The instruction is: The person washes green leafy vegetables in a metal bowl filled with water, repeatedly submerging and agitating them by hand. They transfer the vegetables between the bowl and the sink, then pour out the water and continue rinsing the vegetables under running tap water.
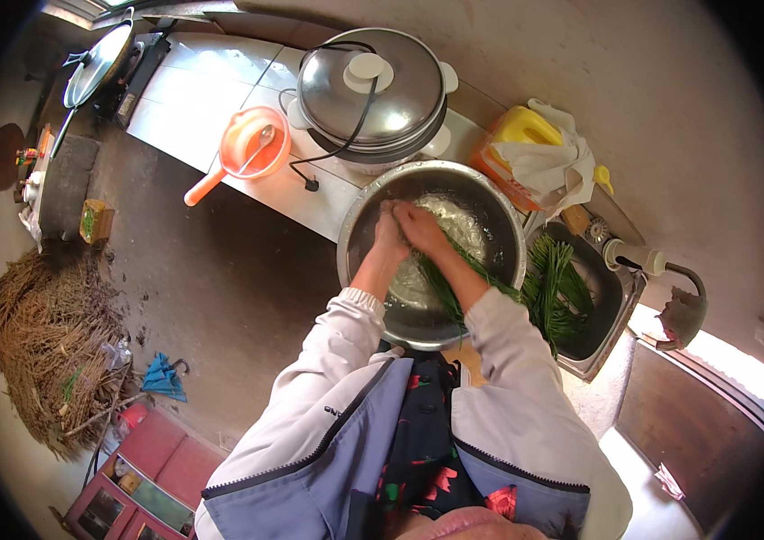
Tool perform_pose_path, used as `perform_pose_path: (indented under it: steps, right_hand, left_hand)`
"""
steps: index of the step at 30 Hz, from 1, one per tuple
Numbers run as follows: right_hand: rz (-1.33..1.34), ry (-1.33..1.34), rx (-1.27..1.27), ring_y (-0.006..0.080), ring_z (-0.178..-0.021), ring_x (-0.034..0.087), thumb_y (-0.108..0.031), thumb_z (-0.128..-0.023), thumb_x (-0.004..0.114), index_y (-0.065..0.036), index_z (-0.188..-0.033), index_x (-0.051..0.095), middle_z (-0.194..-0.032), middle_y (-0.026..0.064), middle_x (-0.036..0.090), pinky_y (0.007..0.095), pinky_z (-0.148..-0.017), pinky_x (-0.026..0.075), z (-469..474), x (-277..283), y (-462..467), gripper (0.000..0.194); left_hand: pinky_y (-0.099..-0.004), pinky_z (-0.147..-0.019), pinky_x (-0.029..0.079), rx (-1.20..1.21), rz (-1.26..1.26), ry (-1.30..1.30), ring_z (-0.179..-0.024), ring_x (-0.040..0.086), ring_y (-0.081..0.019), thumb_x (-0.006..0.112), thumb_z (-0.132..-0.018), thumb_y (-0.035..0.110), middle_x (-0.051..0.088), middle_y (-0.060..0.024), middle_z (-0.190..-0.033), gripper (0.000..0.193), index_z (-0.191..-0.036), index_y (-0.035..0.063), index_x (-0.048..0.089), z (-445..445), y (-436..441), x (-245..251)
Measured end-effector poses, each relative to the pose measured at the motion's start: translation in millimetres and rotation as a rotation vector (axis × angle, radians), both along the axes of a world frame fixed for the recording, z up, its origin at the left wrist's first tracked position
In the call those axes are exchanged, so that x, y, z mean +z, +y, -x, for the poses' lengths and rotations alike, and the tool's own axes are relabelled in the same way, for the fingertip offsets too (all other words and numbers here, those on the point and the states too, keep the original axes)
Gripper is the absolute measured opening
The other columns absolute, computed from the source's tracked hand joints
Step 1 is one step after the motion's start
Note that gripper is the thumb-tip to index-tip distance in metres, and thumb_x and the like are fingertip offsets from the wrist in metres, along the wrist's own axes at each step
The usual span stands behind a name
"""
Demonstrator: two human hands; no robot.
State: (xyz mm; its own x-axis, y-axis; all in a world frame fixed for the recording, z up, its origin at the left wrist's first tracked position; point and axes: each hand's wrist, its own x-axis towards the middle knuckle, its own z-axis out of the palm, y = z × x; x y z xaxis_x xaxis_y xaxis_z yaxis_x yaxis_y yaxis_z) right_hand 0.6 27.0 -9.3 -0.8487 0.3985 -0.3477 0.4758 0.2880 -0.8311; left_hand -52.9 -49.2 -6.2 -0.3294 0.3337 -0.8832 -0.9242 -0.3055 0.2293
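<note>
A wide stainless steel basin [430, 168] holding water stands right before me. My left hand [388, 229] and my right hand [418, 227] are pressed together inside it, over the water. Their fingers are curled and partly hidden, so whatever may lie between them does not show. Long, thin green leaves, apparently Chinese chives [442, 289], lie in the water below my right wrist and forearm. A larger bunch of the same greens [552, 280] rests in the sink [608, 317] to the right.
Behind the basin stands a lidded electric pot [328, 91] with its cord and plug loose on the tiled counter [203, 74]. An orange dipper [228, 145] holds a spoon. Right of the pot are a yellow jug [523, 135] and a white cloth [561, 165]. A faucet [638, 256] overhangs the sink.
</note>
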Motion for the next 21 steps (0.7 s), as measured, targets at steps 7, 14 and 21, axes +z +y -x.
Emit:
perform_pose_path:
  steps: [7, 14, 21]
  right_hand:
    - [-0.409, 0.185, 0.082, 0.0361, -0.13, 0.048, -0.028, -0.101, 0.039, -0.003, -0.128, 0.059, -0.137, 0.0183, 0.055, 0.0463, -0.112, 0.033, -13.4, 1.9, -3.4, 0.042]
    - [-0.388, 0.08, 0.063, 0.0365, -0.13, 0.047, -0.029, -0.103, 0.032, -0.003, -0.13, 0.058, -0.137, 0.0204, 0.054, 0.0463, -0.111, 0.034, -19.0, 17.4, -3.7, 0.045]
    - [-0.359, 0.105, 0.101, 0.0374, -0.124, 0.053, -0.027, -0.101, 0.035, -0.003, -0.128, 0.06, -0.132, 0.0198, 0.059, 0.0445, -0.106, 0.039, -21.8, 28.3, -13.9, 0.043]
  left_hand:
    - [-0.0398, -0.108, 0.04, 0.017, -0.295, 0.109, -0.127, 0.05, -0.0243, 0.035, -0.105, 0.047, 0.049, -0.0098, -0.142, 0.056, -0.14, 0.0042, 0.045, -33.0, -6.7, 19.3]
    - [-0.039, -0.107, 0.041, -0.037, -0.307, 0.138, -0.127, 0.05, -0.0243, 0.036, -0.104, 0.05, 0.051, -0.0082, -0.14, 0.057, -0.14, 0.0075, 0.046, -44.1, -13.4, 20.3]
    - [-0.0434, -0.106, 0.039, -0.079, -0.305, 0.144, -0.128, 0.05, -0.026, 0.034, -0.104, 0.052, 0.052, -0.008, -0.142, 0.055, -0.139, 0.0131, 0.05, -42.9, -20.3, 20.5]
